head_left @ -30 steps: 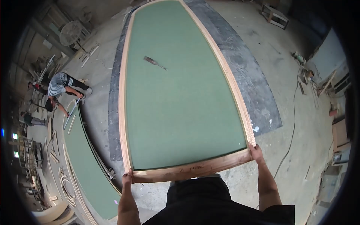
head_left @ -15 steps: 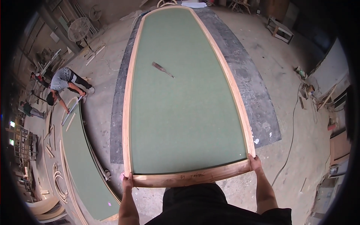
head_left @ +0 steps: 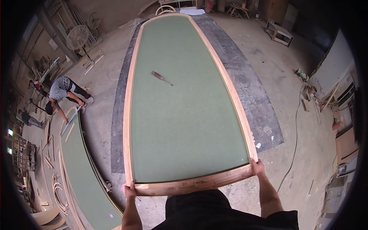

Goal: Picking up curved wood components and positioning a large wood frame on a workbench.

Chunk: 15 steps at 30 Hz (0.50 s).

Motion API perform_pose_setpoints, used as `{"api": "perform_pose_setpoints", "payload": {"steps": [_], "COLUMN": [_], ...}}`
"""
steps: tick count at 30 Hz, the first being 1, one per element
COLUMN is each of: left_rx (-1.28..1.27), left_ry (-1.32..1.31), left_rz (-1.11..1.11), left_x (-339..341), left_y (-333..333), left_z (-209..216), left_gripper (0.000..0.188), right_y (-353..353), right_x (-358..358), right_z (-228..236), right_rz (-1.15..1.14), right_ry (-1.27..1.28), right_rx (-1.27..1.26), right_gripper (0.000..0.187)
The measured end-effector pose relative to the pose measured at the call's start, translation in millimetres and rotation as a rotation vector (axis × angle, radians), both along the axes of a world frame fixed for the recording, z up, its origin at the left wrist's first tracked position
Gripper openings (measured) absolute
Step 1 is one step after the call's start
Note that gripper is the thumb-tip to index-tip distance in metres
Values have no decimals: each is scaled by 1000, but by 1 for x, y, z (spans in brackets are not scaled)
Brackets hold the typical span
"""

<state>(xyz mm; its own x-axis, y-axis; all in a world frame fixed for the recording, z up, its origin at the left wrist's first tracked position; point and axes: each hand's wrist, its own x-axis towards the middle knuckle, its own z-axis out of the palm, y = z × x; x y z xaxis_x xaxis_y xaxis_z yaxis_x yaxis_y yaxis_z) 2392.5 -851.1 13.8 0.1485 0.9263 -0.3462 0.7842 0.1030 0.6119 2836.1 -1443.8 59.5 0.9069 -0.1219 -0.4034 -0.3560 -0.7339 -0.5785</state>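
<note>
A long green panel (head_left: 184, 115) with a pale wooden frame (head_left: 226, 78) around it stretches away from me, its far end rounded. Across the near end runs a wooden rail (head_left: 168, 188) with handwritten marks on its face. My left hand (head_left: 130, 190) is closed around the near left corner of the frame, thumb on top. At the near right corner my right hand (head_left: 258, 168) grips the frame in the same way, thumb up; the undersides of both grips are hidden. A chisel-like tool (head_left: 162, 78) with a dark handle lies on the panel, out of reach of both hands.
Dark sheeting (head_left: 249, 92) extends past the frame's sides. At left, a bent-over co-worker (head_left: 63, 90) holds a straight strip over another green panel (head_left: 86, 172). Curved wooden pieces (head_left: 58, 193) lie nearby. A standing fan (head_left: 78, 37), a low bench (head_left: 279, 33) and a floor cable (head_left: 294, 153) surround the area.
The view has shifted slightly, so the near rail and my hands sit a little lower. Both hands keep their hold on the frame's corners. The tool has not moved on the panel.
</note>
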Motion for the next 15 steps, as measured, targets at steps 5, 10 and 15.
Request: {"api": "perform_pose_setpoints", "payload": {"steps": [5, 10, 15], "left_rx": [94, -20, -14], "left_ry": [46, 43, 264], "left_rz": [5, -4, -40], "left_x": [-7, 11, 19], "left_y": [4, -12, -12], "left_z": [-10, 21, 27], "left_gripper": [48, 49, 71], "right_y": [14, -15, -14], "right_x": [3, 3, -7], "right_z": [8, -27, -28], "right_rz": [8, 4, 46], "right_ry": [-17, -69, -171], "right_rx": [-40, 61, -94], "right_gripper": [62, 68, 76]}}
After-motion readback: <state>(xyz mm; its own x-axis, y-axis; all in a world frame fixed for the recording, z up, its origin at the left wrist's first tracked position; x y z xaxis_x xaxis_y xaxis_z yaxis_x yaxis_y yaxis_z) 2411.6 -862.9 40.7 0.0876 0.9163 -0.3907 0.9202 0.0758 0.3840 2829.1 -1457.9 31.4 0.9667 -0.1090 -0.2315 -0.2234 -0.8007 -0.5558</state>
